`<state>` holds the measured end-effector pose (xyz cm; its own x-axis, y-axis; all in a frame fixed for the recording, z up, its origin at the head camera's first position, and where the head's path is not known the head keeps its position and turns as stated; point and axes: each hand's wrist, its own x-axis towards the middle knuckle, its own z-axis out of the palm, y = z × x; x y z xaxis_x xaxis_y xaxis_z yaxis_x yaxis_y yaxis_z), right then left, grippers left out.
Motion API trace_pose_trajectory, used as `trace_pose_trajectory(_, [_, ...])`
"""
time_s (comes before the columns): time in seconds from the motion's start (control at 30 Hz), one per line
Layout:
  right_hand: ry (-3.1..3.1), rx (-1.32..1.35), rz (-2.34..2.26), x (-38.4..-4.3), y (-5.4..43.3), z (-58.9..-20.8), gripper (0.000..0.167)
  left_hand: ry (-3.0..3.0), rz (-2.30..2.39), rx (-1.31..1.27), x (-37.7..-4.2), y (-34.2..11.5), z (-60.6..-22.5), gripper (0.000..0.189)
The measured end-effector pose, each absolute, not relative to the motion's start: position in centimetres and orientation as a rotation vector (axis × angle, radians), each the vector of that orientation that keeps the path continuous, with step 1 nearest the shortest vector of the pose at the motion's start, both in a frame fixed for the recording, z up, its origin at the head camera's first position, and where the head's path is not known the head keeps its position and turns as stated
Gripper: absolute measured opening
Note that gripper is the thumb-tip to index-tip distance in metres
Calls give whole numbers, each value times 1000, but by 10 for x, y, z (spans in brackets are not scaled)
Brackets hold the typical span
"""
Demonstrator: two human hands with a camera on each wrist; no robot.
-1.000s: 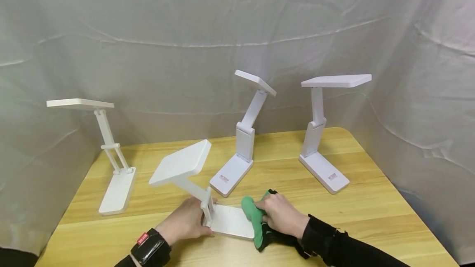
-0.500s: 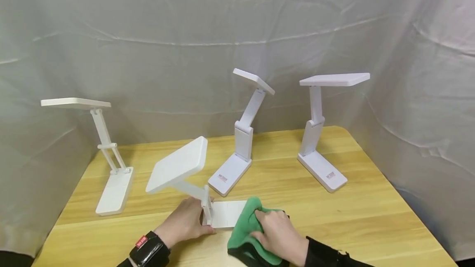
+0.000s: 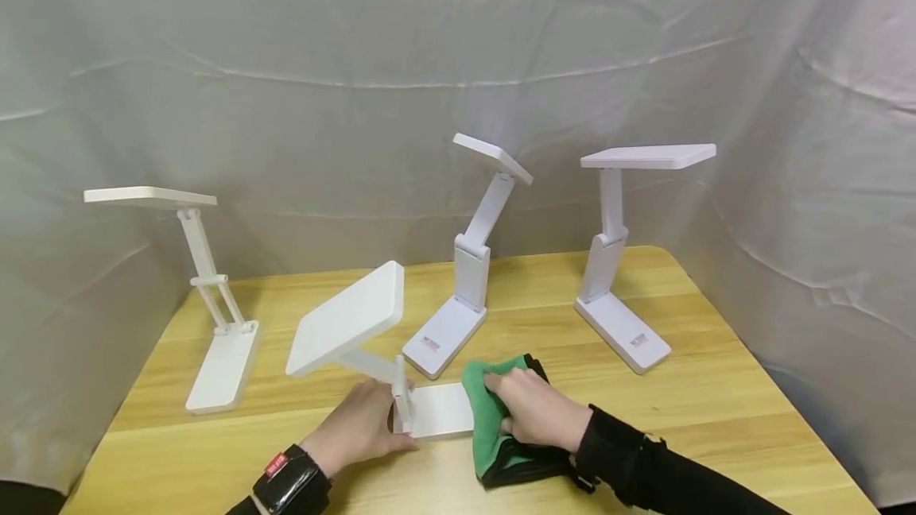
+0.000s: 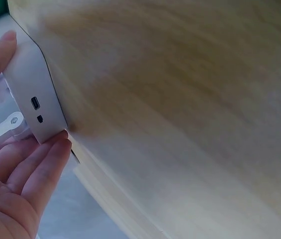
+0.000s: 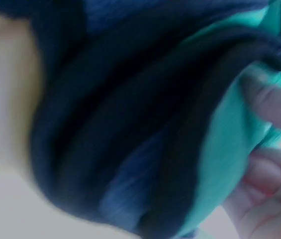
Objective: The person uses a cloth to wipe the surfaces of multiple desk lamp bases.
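In the head view a white folding desk lamp (image 3: 442,410) lies nearest the person, its flat head tilted up to the left. My left hand (image 3: 361,424) grips the hinge end of its base, thumb on one side and fingers on the other. The left wrist view shows that base's end face (image 4: 42,107) with a small charging port, between thumb and fingers. My right hand (image 3: 540,410) holds a green cloth (image 3: 485,418) with a dark underside, pressed over the right end of the base. Bunched folds of the cloth (image 5: 225,134) fill the right wrist view, which is blurred.
Three more white desk lamps stand unfolded: one at the left (image 3: 225,368), one at the back middle (image 3: 445,336), one at the back right (image 3: 624,332). All are on a wooden table (image 3: 723,427). A grey fabric sheet (image 3: 343,141) hangs behind and around it.
My right hand swept the cloth toward the table's front, spreading it, then moved it back away from me onto the base's right end. My left hand stays on the lamp base.
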<state>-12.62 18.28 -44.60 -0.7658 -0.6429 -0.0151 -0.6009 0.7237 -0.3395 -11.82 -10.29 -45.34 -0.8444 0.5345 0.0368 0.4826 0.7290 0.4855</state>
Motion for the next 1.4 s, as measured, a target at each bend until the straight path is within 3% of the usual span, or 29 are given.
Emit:
trace_pose_trajectory(0.07, [2756,-1045,-500,-134,185,-448,36,2820,744,826,-118,-104,-452,71])
trace_pose_trajectory(0.23, [2674,-1138,-531,-144,189,-450,28,2772,741,871,-120,-107,-448,74])
trace_pose_trajectory(0.5, [2493,-1121,-598,-132,180,-446,68,2702,734,901,-128,-117,-443,76])
trace_pose_trajectory(0.67, [2512,-1190,-602,-119,169,-445,55,2763,778,846,-123,-124,-444,61])
trace_pose_trajectory(0.8, [2521,-1217,-685,-106,159,-447,30,2776,938,780,-116,-126,-449,45])
trace_pose_trajectory(1.0, [2517,-1175,-775,-100,142,-447,27,2850,1049,564,-112,-123,-455,22])
trace_pose_trajectory(1.3, [2597,-1018,-909,-116,113,-451,14,2956,970,670,-115,-117,-460,10])
trace_pose_trajectory(1.4, [2594,-1074,-809,-108,122,-447,31,2956,979,648,-113,-117,-460,12])
